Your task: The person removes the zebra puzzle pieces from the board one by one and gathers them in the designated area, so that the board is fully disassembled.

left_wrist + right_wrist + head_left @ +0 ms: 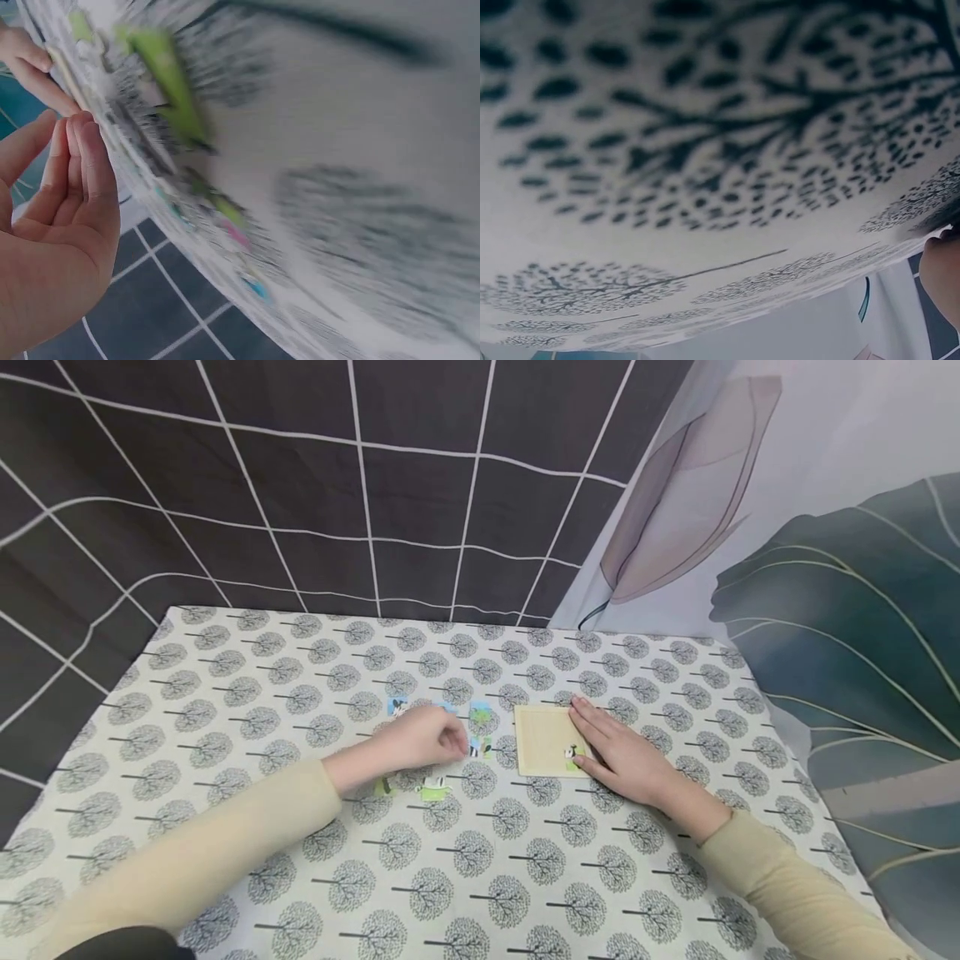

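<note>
A shallow wooden puzzle tray lies on the cloth with one picture piece in its lower right corner. My right hand rests flat along the tray's right edge, fingers straight, thumb tip at that piece. To the left, my left hand hovers among loose puzzle pieces, its fingers softly bent. Nothing shows between thumb and fingers of the left hand in the left wrist view. A green and blue piece and a striped piece lie between this hand and the tray.
More loose pieces lie about the left hand: a blue one with a black and white animal, a green and white one and a greenish one. A tree-print cloth covers the table. Behind hangs a dark grid curtain.
</note>
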`<state>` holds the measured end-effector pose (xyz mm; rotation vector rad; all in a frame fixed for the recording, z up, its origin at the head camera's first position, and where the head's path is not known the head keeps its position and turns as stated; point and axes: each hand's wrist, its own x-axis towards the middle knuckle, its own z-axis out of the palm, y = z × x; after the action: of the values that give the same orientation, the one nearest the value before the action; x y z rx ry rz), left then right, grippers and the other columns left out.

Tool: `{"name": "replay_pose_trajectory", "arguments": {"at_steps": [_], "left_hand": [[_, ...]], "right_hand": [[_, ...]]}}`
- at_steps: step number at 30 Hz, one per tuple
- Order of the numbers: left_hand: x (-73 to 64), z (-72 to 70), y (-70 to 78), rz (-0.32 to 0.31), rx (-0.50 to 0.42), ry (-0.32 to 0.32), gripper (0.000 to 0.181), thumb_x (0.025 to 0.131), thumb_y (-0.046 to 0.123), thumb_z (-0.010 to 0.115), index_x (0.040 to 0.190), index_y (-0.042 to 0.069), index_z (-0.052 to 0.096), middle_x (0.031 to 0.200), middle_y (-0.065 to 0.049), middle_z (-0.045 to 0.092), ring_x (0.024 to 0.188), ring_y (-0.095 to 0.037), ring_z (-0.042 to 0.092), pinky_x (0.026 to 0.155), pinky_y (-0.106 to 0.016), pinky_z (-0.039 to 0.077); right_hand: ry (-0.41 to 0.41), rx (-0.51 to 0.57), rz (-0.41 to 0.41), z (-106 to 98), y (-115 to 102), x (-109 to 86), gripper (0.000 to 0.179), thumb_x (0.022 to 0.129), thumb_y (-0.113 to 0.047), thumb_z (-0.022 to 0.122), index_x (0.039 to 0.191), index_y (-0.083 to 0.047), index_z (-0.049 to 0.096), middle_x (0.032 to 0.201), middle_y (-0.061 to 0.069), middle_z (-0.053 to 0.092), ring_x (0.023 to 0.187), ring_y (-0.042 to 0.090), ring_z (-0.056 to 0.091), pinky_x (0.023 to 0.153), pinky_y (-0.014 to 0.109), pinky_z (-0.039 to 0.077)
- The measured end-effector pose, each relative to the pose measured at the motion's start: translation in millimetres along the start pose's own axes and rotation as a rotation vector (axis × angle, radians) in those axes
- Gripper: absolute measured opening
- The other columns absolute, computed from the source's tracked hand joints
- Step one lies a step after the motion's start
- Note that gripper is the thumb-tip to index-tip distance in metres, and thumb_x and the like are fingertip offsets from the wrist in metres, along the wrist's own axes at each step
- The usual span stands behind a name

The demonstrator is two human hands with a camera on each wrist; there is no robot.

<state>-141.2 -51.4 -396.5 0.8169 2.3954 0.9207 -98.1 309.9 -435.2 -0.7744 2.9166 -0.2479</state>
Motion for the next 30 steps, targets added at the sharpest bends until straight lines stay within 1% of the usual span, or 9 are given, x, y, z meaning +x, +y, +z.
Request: {"name": "replay_pose_trajectory", "arguments": {"at_steps": [4,7,11,14,17,21,25,30], "left_hand": [[21.2,5.4,12.5,0.03,-0.029,-0.022,0.005,0.094,0.005,0.075,0.099,0.005,0.077,0.094,-0.005,0.078,0.084,-0.01,0.071,0.083,-0.019,0.06],[36.4,11.9,21.2,0.05,-0.048,-0.039,0.006,0.094,0.003,0.075,0.099,0.005,0.077,0.095,-0.005,0.078,0.083,-0.008,0.07,0.081,-0.016,0.059],[55.0,24.5,31.4,0.082,-0.061,-0.045,0.005,0.093,0.004,0.077,0.097,0.005,0.078,0.096,-0.006,0.079,0.081,-0.007,0.069,0.079,-0.013,0.057],[66.6,33.5,39.5,0.094,-0.087,-0.05,0.006,0.091,0.004,0.079,0.097,0.005,0.079,0.095,-0.007,0.079,0.08,-0.007,0.069,0.077,-0.012,0.056],[76.4,40.9,47.3,0.099,-0.101,-0.052,0.007,0.091,0.003,0.079,0.097,0.005,0.079,0.095,-0.008,0.079,0.079,-0.007,0.068,0.075,-0.011,0.055],[87.0,46.2,55.0,0.094,-0.095,-0.054,0.008,0.091,0.001,0.079,0.097,0.006,0.079,0.096,-0.007,0.08,0.077,-0.006,0.067,0.073,-0.012,0.055],[97.0,47.7,59.2,0.091,-0.054,-0.045,0.009,0.09,0.003,0.079,0.097,0.008,0.08,0.095,-0.005,0.08,0.076,-0.005,0.066,0.074,-0.012,0.054],[106.9,51.0,62.3,0.091,0.013,-0.031,0.01,0.091,0.004,0.078,0.098,0.01,0.08,0.095,-0.002,0.08,0.079,-0.004,0.065,0.079,-0.013,0.051]], "right_hand": [[0.009,0.007,0.002,1,0,-1.9,0.077,0.108,-0.041,0.056,0.166,-0.001,0.024,0.177,0.018,0.019,0.161,0.042,0.026,0.131,0.057,0.026],[0.011,0.015,0.004,1,0,-4.0,0.077,0.108,-0.041,0.056,0.167,-0.002,0.024,0.177,0.017,0.018,0.162,0.041,0.025,0.132,0.057,0.026],[0.013,0.032,0.003,2,1,-8.3,0.078,0.107,-0.039,0.058,0.167,-0.002,0.024,0.178,0.016,0.017,0.162,0.041,0.024,0.131,0.058,0.025],[0.013,0.04,0.007,4,3,-11.9,0.079,0.107,-0.039,0.059,0.167,-0.003,0.024,0.178,0.016,0.016,0.162,0.042,0.025,0.131,0.058,0.025],[0.012,0.037,0.008,5,5,-14.3,0.08,0.106,-0.041,0.059,0.167,-0.003,0.024,0.178,0.015,0.016,0.162,0.042,0.025,0.131,0.058,0.025],[0.011,0.035,0.007,5,6,-15.3,0.084,0.104,-0.043,0.062,0.167,-0.003,0.023,0.178,0.015,0.017,0.161,0.042,0.026,0.131,0.058,0.026],[0.007,0.031,0.009,3,6,-15.4,0.086,0.103,-0.044,0.064,0.168,-0.004,0.023,0.178,0.015,0.018,0.161,0.043,0.027,0.131,0.058,0.027],[0.004,0.024,0.004,1,6,-14.2,0.087,0.102,-0.044,0.064,0.168,-0.003,0.023,0.178,0.016,0.018,0.161,0.043,0.027,0.131,0.058,0.027]]}}
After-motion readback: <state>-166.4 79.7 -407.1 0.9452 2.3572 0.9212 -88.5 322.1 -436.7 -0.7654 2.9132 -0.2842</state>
